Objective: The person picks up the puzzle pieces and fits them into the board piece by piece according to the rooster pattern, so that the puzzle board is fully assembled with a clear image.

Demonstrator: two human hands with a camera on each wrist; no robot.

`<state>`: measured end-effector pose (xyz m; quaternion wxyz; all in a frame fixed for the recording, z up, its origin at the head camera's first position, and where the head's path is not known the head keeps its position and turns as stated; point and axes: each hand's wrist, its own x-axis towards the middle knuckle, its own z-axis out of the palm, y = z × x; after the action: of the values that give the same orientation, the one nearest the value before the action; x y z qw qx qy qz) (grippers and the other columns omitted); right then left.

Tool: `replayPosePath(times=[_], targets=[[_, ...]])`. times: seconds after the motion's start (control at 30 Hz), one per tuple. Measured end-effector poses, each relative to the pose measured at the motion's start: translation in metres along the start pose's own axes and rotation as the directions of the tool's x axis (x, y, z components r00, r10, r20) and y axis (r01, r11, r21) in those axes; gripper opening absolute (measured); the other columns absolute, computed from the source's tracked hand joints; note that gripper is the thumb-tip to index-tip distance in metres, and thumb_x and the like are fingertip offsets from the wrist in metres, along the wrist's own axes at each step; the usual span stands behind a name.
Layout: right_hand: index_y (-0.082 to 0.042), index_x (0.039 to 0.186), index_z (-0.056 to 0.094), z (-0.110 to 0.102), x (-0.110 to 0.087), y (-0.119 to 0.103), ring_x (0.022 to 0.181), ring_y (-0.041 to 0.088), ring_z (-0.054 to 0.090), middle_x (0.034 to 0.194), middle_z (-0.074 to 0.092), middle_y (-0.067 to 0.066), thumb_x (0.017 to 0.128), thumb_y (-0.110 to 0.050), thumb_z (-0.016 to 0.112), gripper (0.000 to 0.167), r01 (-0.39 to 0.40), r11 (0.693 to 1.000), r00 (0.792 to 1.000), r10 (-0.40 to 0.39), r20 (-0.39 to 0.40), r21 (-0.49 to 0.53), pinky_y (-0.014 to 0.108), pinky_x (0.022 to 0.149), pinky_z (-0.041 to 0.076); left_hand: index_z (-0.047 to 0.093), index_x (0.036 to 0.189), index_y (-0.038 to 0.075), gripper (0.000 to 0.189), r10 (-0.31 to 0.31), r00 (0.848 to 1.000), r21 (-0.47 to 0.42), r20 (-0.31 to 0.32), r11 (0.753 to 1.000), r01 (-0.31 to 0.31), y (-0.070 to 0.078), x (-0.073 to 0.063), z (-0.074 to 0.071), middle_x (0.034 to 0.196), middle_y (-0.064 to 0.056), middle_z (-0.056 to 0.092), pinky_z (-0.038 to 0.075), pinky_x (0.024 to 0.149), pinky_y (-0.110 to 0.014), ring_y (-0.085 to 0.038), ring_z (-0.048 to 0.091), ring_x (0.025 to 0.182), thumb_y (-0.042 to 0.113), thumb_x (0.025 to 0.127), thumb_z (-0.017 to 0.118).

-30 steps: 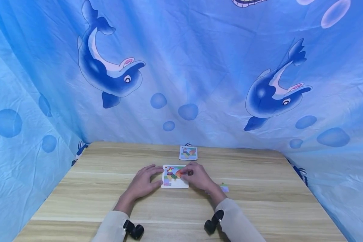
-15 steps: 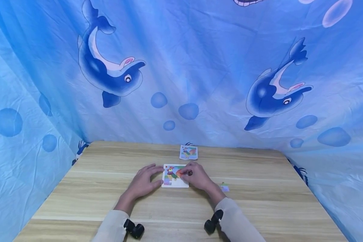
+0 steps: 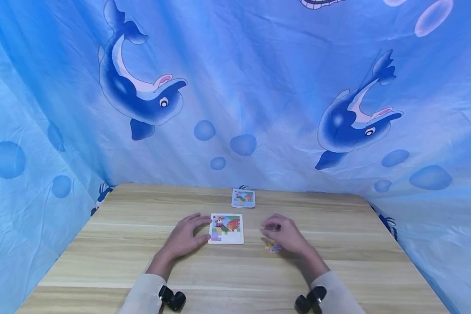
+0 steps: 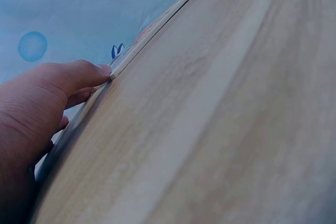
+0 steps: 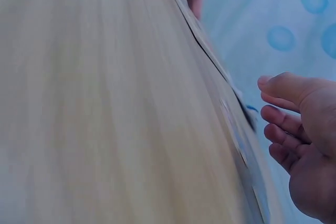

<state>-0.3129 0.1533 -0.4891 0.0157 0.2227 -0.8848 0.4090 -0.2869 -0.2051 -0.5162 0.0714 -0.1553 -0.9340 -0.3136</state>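
A square jigsaw puzzle (image 3: 226, 227) with a rooster picture and a white border lies on the table; its lower right part shows bare white. At its left edge rests my left hand (image 3: 185, 236), thumb and fingers spread along the side; in the left wrist view the thumb (image 4: 89, 74) touches the board's edge. My right hand (image 3: 285, 234) is to the right of the puzzle, just above loose puzzle pieces (image 3: 272, 247), and partly covers that area. Its fingers are loosely bent, and nothing shows between them in the right wrist view.
Behind the puzzle lies a card (image 3: 243, 198) with the same rooster picture, near the far edge of the wooden table (image 3: 141, 244). A blue curtain (image 3: 235, 87) with dolphins hangs right behind the table and along its sides.
My right hand has left the puzzle and moved right to the loose pieces. The orange tail area it covered now shows. My left hand stays at the puzzle's left edge.
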Motion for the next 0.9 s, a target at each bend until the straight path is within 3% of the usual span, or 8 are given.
replayPosePath(times=[0.2, 0.37, 0.57, 0.9], targets=[[-0.016, 0.107, 0.079, -0.021, -0.027, 0.015, 0.089, 0.012, 0.062, 0.106, 0.072, -0.002, 0.087, -0.020, 0.082, 0.021, -0.032, 0.999, 0.999, 0.032, -0.005, -0.007, 0.020, 0.075, 0.053, 0.066, 0.139, 0.021, 0.049, 0.019, 1.000, 0.003, -0.006, 1.000, -0.019, 0.000, -0.001, 0.000, 0.150, -0.001, 0.061, 0.029, 0.123, -0.068, -0.037, 0.043, 0.150, 0.037, 0.093, 0.072], [-0.017, 0.107, 0.078, -0.027, -0.040, 0.023, 0.094, 0.015, 0.065, 0.107, 0.073, 0.000, 0.085, -0.021, 0.084, 0.023, 0.002, 1.000, 1.000, -0.002, 0.022, 0.005, 0.023, 0.082, 0.055, 0.065, 0.140, 0.021, 0.050, 0.019, 1.000, -0.008, -0.015, 1.000, -0.019, 0.000, -0.001, -0.002, 0.150, -0.003, 0.061, 0.028, 0.122, -0.069, -0.039, 0.042, 0.150, 0.035, 0.093, 0.072], [-0.015, 0.106, 0.079, -0.025, -0.047, 0.027, 0.093, 0.014, 0.064, 0.104, 0.072, 0.002, 0.085, -0.021, 0.084, 0.023, 0.005, 0.999, 0.999, -0.008, 0.052, 0.050, 0.021, 0.080, 0.053, 0.065, 0.140, 0.022, 0.051, 0.009, 1.000, 0.004, 0.002, 1.000, -0.009, -0.002, 0.000, -0.001, 0.151, -0.002, 0.059, 0.027, 0.123, -0.068, -0.037, 0.041, 0.151, 0.036, 0.093, 0.073], [-0.020, 0.107, 0.079, -0.022, -0.047, 0.030, 0.095, 0.006, 0.062, 0.106, 0.070, -0.005, 0.085, -0.025, 0.084, 0.023, -0.029, 1.000, 0.997, 0.029, 0.068, 0.003, 0.018, 0.084, 0.051, 0.066, 0.139, 0.021, 0.049, 0.019, 1.000, -0.002, -0.007, 1.000, -0.019, -0.002, 0.000, 0.001, 0.150, -0.002, 0.060, 0.028, 0.123, -0.067, -0.037, 0.042, 0.150, 0.034, 0.092, 0.073]])
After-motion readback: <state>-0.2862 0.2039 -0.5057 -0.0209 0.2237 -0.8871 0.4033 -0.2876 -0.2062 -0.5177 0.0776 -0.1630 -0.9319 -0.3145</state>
